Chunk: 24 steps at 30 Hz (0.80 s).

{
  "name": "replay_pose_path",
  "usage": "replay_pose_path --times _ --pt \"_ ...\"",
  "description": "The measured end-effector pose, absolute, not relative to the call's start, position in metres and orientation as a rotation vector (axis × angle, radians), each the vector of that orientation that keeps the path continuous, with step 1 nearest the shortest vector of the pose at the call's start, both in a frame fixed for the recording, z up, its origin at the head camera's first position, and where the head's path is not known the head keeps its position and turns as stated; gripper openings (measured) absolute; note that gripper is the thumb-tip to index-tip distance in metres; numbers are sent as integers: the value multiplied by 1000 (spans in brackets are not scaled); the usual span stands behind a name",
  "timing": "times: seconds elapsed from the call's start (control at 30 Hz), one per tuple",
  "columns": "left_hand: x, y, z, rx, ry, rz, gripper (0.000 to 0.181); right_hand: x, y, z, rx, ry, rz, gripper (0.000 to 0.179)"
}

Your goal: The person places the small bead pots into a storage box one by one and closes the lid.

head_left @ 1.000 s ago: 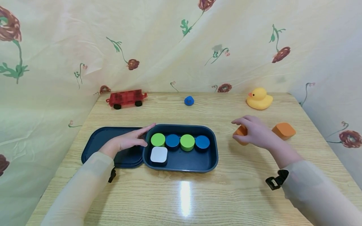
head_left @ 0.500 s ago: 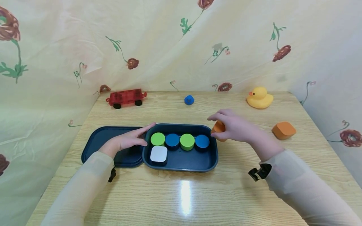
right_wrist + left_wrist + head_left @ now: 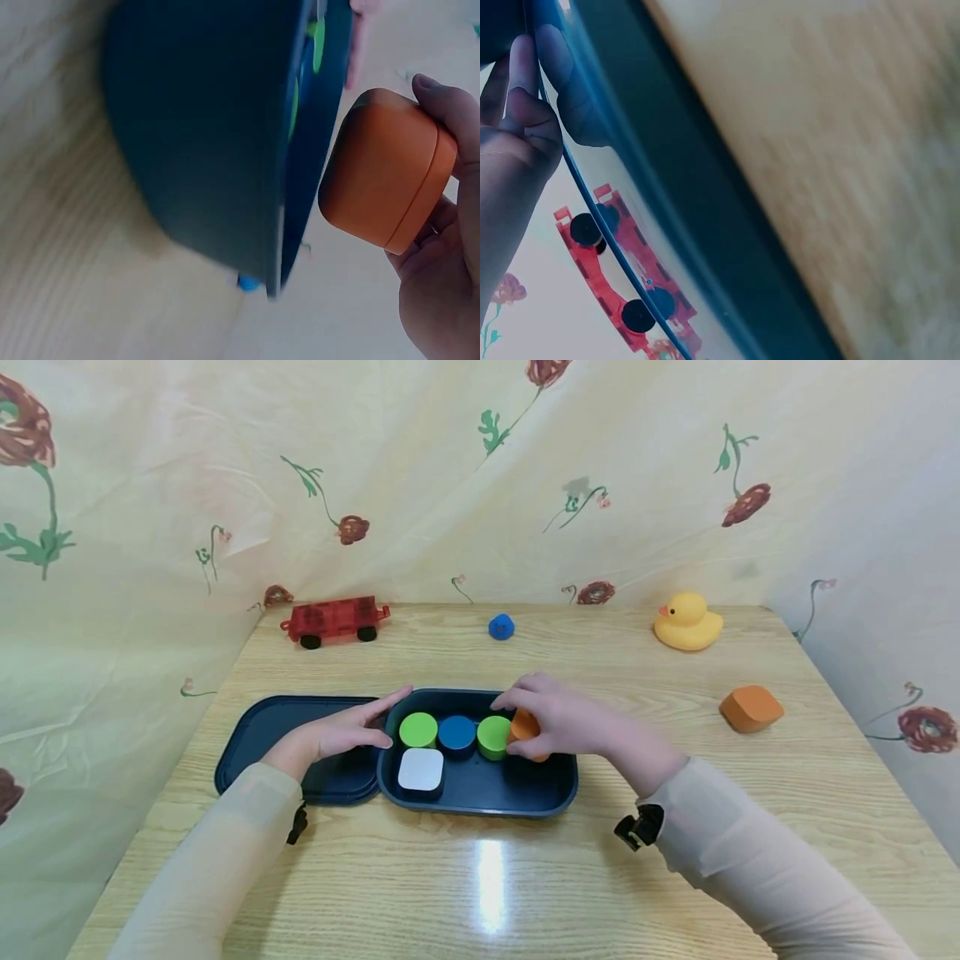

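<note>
In the head view, a dark blue lunch box (image 3: pixel 480 812) holds two small round pots with green lids (image 3: pixel 417 729), a blue-lidded round pot (image 3: pixel 457 734) and a white-topped square pot (image 3: pixel 421 769). My right hand (image 3: pixel 551 714) holds a small orange box (image 3: pixel 527 727) between thumb and fingers, over the right part of the lunch box. The orange box has rounded corners and a seam near one end in the right wrist view. My left hand (image 3: pixel 341 732) rests at the lunch box's left rim, forefinger extended, thumb apart.
The dark blue lid (image 3: pixel 262 743) lies left of the lunch box, partly under my left hand. A second orange box (image 3: pixel 752 708) sits at the right. Along the back stand a red toy wagon (image 3: pixel 333 621), a small blue toy (image 3: pixel 501 627) and a yellow rubber duck (image 3: pixel 687 622).
My right hand has carried the orange box leftward from the table to above the lunch box, now covering the right-hand blue pot. My left hand has stayed at the rim.
</note>
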State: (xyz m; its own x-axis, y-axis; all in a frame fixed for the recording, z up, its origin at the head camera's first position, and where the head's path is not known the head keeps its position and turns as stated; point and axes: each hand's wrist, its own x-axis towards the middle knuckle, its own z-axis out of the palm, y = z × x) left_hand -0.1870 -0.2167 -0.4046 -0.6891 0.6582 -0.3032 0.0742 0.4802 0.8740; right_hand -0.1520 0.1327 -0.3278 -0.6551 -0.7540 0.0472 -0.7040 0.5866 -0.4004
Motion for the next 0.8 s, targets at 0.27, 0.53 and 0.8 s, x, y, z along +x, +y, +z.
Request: replay_pose_path --times 0.27,0.53,0.8 --pt "-188 -218 -405 609 2096 1181 78 -145 104 -343 -1223 2567 -525 49" --pt "-187 -217 -403 591 2097 1181 78 -141 84 -361 -1281 2509 -456 49" --pt "-187 -218 -403 606 2087 1187 77 -138 75 -375 -1417 2501 -428 47"
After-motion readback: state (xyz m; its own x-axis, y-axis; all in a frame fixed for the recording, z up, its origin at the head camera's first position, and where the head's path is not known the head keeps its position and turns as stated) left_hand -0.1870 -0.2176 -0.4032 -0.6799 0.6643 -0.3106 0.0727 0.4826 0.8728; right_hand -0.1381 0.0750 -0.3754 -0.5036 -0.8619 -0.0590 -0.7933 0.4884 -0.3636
